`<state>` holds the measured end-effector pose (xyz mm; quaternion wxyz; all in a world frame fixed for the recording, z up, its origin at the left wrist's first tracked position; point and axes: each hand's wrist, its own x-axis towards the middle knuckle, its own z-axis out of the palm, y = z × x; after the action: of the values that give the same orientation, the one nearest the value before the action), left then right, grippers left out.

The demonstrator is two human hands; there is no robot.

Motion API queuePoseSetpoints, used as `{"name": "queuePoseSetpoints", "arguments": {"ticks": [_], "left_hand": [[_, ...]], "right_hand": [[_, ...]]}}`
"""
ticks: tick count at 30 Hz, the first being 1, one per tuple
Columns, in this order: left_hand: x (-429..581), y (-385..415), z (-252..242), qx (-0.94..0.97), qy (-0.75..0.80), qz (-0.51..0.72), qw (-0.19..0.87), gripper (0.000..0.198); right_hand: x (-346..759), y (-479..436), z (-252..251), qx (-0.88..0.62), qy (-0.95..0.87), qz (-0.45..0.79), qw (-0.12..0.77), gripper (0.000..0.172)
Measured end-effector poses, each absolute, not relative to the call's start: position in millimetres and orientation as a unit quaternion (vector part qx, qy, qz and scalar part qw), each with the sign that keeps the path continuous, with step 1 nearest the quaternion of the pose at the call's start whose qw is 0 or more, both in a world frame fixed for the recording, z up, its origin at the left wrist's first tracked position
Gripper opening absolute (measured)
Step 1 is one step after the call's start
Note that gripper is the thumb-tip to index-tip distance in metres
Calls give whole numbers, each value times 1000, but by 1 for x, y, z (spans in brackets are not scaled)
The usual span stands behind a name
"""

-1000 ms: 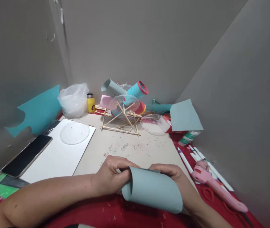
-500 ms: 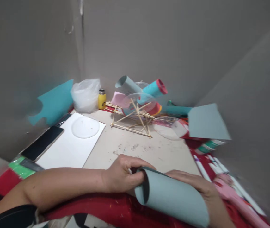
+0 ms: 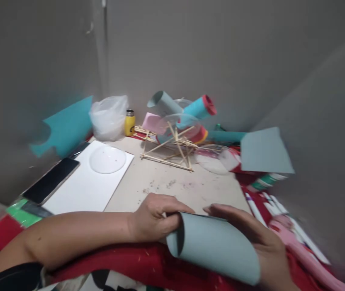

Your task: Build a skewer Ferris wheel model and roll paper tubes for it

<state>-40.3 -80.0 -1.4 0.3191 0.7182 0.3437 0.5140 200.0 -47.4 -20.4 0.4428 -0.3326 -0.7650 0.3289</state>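
Observation:
A grey-blue sheet of paper [image 3: 216, 246], curled into a wide tube, lies slantwise in front of me at the table's near edge. My left hand [image 3: 160, 214] pinches the tube's left end, the thumb at the open mouth and the fingers over the top edge. Behind the tube's right side, my right hand [image 3: 251, 228] has its fingers stretched out and slightly lifted off the paper. Its palm is near the tube's right end, though contact there is partly hidden. Beyond the hands stands a frame of thin wooden sticks [image 3: 175, 147].
On the left are a white board [image 3: 78, 192] with a clear plastic lid [image 3: 107, 159] and a phone [image 3: 51, 180]. Farther back sit a plastic bag [image 3: 108, 119], yellow bottle [image 3: 129, 123] and rolled paper tubes [image 3: 199, 109]. Markers [image 3: 255, 208] and a grey-blue sheet [image 3: 266, 151] are at right.
My right hand's fingers have lifted and straightened away from the tube. The tube has shifted slightly left, with my left hand still gripping its end. The view has tilted slightly.

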Motion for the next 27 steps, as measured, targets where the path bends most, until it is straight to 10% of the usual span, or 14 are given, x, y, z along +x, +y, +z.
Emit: {"name": "queuePoseSetpoints", "arguments": {"ticks": [9,27], "left_hand": [[-41,-77,3,765,329,505,226,26],[-40,-73,7,792,269,520,172,19]], "right_hand": [[201,-47,6,-211,-838,131,485,32],[192,-42,14,-194,-849,119,477,33]]}}
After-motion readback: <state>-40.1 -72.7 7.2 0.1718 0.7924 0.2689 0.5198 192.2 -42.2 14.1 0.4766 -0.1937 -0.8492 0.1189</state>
